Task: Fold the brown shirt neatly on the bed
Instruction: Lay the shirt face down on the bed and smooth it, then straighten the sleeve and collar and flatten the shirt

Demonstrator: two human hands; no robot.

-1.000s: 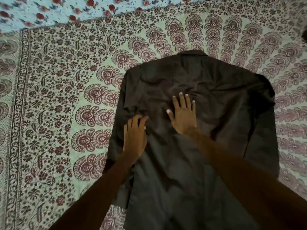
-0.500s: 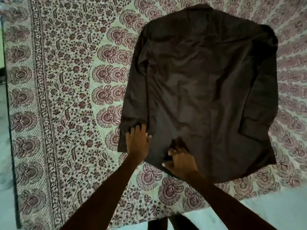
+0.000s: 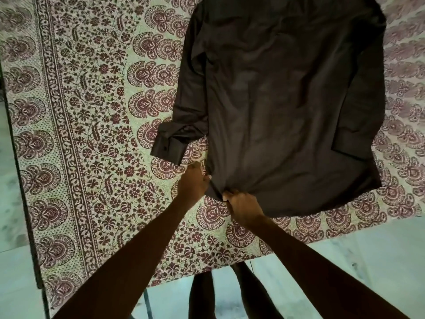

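Note:
The brown shirt [image 3: 287,100] lies back-up on the patterned bedsheet [image 3: 96,139], with its collar end out of view at the top. Its left sleeve runs down the side and the cuff [image 3: 170,146] sticks out onto the sheet. The right sleeve is folded over the body. My left hand [image 3: 194,184] grips the lower left corner of the hem. Beside it, my right hand [image 3: 242,207] is curled round the hem, bunching the cloth toward me.
The bed's near edge [image 3: 207,270] and left edge [image 3: 30,226] border a pale tiled floor [image 3: 345,254]. My legs [image 3: 218,295] stand against the near edge. Patterned sheet lies bare to the left of the shirt.
Both hands slid from the middle of the shirt down to its hem and took hold of it. The left cuff now sticks out to the side.

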